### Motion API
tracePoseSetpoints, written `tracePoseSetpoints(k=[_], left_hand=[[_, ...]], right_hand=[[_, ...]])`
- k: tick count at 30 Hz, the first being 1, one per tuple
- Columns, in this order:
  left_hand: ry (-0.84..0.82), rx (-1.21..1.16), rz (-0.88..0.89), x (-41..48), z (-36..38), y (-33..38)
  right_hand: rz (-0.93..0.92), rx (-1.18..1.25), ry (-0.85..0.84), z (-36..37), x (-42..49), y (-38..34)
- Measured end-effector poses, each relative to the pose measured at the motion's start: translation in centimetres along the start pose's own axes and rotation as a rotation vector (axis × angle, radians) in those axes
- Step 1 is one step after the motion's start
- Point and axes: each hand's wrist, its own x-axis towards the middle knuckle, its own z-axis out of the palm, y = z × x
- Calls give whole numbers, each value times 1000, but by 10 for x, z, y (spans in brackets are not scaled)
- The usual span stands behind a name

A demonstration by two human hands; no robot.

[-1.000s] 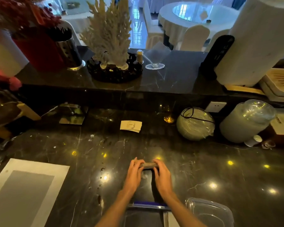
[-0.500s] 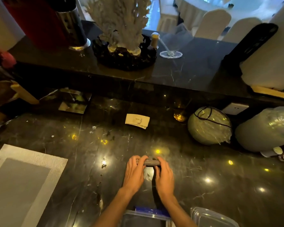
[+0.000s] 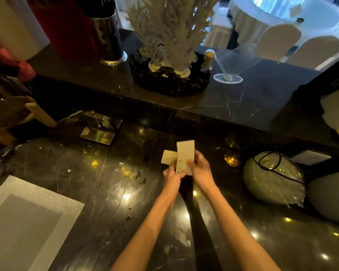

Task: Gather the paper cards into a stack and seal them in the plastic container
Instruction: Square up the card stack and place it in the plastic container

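Both bare forearms reached forward side by side; the left hand [image 3: 173, 176] and right hand [image 3: 201, 167] met, fingers closed on a stack held upright between them

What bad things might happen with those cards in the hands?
1. The stack of cards stands upright, pinched only at its bottom by the left hand and right hand; it may fan out and spill.
2. The loose cards behind on the dark counter might get left out.

Polished stone, matt paper

The desk [image 3: 262, 222] is glossy black veined marble; the paper cards [image 3: 185, 156] look matt beige, the placemat [image 3: 27, 222] woven grey, the canister [image 3: 108, 36] shiny metal.
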Motion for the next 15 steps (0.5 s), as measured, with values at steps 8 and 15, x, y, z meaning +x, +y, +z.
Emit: tracePoseSetpoints(k=[8,15], left_hand=[[331,586,24,67,-51,37],[67,845,-95,104,-42,42]], right_hand=[[74,-993,-545,8,87,-33],[-76,-1030,-370,23,93,0]])
